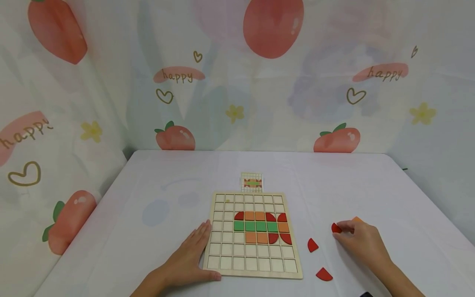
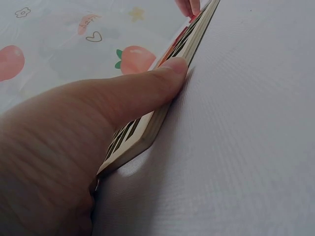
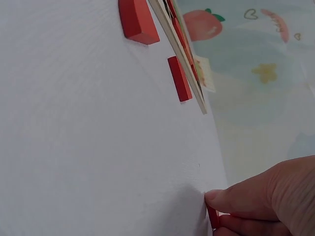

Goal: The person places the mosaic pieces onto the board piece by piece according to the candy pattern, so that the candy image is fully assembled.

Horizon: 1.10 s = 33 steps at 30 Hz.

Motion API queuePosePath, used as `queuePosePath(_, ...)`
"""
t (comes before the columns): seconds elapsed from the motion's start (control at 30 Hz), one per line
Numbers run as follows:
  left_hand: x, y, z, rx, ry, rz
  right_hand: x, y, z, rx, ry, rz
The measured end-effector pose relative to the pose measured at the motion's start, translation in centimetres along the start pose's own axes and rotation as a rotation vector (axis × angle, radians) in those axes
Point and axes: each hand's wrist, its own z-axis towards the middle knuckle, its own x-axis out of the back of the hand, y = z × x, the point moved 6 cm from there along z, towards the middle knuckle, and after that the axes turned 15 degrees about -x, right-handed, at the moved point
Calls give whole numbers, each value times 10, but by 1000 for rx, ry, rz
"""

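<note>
My right hand [image 1: 361, 241] pinches a red quarter-circle piece [image 1: 335, 228] between thumb and fingers, low over the table to the right of the board. The same piece [image 3: 212, 216] shows edge-on at the fingertips in the right wrist view. My left hand [image 1: 189, 255] lies against the wooden grid board [image 1: 256, 274], with straight fingers along its left side and the thumb [image 2: 162, 81] on its near edge. Green squares [image 1: 256, 226], orange squares [image 1: 257, 238] and dark red quarter-circles [image 1: 285, 238] fill part of the grid.
Two loose red quarter-circles [image 1: 313, 245] [image 1: 324, 274] lie right of the board. An orange piece [image 1: 356, 219] is partly hidden behind my right hand. Beyond the board's far edge is a small pattern card [image 1: 252, 176]. A printed cloth [image 1: 271, 95] hangs around the white table [image 1: 167, 177].
</note>
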Motion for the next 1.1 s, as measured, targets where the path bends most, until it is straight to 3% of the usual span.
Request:
queuePosePath(0.33,0,0,0,-13,2,14,-6,-6,3,2,-10,-3)
queuePosePath(0.57,-1,-1,-1,-8,5,16,-11,-33,-2,35,-28,15)
queuePosePath(1.1,-1,0,-1,10,-14,5,-28,-80,-13,23,-100,49)
